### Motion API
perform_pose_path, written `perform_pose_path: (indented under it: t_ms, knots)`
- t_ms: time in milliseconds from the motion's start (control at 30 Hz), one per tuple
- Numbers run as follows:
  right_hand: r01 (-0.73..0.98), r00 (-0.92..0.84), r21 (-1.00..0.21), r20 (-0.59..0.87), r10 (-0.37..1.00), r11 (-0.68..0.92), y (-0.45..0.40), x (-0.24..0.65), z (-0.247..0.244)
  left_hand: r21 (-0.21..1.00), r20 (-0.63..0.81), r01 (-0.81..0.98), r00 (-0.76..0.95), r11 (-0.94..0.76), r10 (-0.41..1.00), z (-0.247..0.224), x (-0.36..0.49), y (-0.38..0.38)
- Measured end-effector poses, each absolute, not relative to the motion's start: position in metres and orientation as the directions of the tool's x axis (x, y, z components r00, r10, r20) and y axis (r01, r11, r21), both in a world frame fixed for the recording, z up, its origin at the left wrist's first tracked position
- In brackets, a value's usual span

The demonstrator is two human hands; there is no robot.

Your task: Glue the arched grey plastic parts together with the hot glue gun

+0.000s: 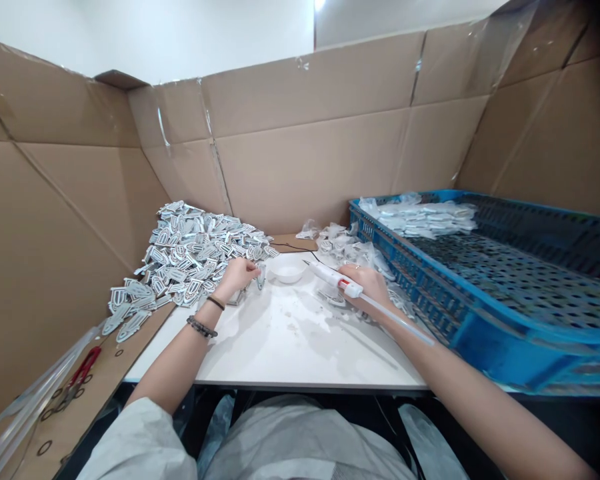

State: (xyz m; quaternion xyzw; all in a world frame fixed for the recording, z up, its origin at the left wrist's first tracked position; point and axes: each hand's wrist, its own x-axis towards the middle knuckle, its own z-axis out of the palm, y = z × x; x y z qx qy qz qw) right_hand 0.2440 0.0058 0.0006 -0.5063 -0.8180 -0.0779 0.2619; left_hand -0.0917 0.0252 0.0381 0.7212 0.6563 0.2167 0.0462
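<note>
My left hand [240, 275] pinches a small flat grey-white piece with slots [261, 277], held upright just left of a shallow white bowl [287, 270]. A white hot glue gun [337, 278] is gripped in my right hand [367, 283], its tip pointing left toward the bowl's rim. From the back of the gun a clear glue stick [397, 320] sticks out over my right forearm. Beyond my left hand rises a big heap of similar flat pieces [195, 250].
A blue plastic crate [460, 320] at the right holds white bagged pieces [423, 217]. More pieces in clear plastic [347, 243] lie beside it. Cardboard walls [310, 147] enclose the white table [290, 353]. Red-handled scissors [85, 367] and clear sticks [45, 400] lie at left.
</note>
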Motion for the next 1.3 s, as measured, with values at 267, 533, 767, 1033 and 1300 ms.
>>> perform_pose_path:
  t_ms: [267, 533, 767, 1033, 1300]
  knots:
    - [0.854, -0.343, -0.166, 0.534, 0.773, 0.494, 0.005, 0.245, 0.001, 0.14, 0.395, 0.99, -0.056, 0.0, 0.917, 0.039, -0.075, 0.014]
    - [0.757, -0.126, -0.33, 0.773, 0.622, 0.564, 0.014, 0.25, -0.003, 0.055, 0.398, 0.801, 0.53, -0.596, 0.749, 0.015, -0.001, -0.02]
    - [0.727, -0.086, -0.361, 0.796, 0.599, 0.584, 0.013, 0.25, -0.001, -0.202, 0.289, 0.581, 0.805, -0.789, 0.518, -0.011, 0.054, -0.008]
    - [0.721, -0.089, -0.364, 0.794, 0.601, 0.589, 0.012, 0.25, 0.001, -0.281, 0.235, 0.602, 0.798, -0.747, 0.555, -0.001, 0.065, -0.001]
    - [0.753, -0.114, -0.385, 0.722, 0.682, 0.533, 0.009, 0.25, 0.004, 0.011, 0.313, 0.67, 0.703, -0.742, 0.639, 0.029, 0.032, -0.023]
